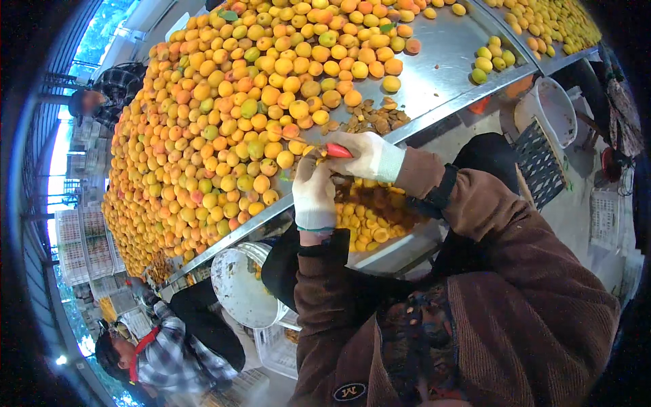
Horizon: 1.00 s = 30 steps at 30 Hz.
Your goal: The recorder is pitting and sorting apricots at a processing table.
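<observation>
My right hand, in a white knit glove, grips the red handle of a small tool, apparently a knife. Its blade is hard to make out. My gloved left hand meets it at the table's edge, fingers closed around an apricot that is mostly hidden. Beyond both hands, a large heap of whole apricots covers much of the metal table. A small pile of brown apricot pits lies just past my right hand. Below my hands, halved apricots fill a container at my lap.
A white bucket stands left of my legs, above a white plastic crate. At right are another bucket and a dark woven seat. One co-worker sits at lower left; another person is across the table.
</observation>
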Each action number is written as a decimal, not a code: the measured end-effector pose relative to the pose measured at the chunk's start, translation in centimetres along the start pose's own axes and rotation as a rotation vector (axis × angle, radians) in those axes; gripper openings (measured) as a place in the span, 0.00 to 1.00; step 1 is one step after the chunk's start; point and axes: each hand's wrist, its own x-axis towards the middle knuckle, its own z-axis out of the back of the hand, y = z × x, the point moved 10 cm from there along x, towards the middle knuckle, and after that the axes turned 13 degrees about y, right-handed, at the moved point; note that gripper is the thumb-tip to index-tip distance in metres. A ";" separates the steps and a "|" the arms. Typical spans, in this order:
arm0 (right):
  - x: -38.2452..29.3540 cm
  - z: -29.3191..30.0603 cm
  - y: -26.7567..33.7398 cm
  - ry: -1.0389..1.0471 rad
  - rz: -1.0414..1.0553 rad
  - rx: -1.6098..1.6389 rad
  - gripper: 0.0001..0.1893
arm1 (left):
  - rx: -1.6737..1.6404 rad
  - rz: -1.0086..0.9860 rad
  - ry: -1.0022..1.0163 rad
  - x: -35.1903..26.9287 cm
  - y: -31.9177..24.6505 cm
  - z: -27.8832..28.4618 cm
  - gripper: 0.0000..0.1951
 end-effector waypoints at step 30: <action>-0.9 4.1 -4.1 -0.415 -0.275 0.131 0.21 | 0.741 0.563 -0.157 1.1 6.8 6.6 0.21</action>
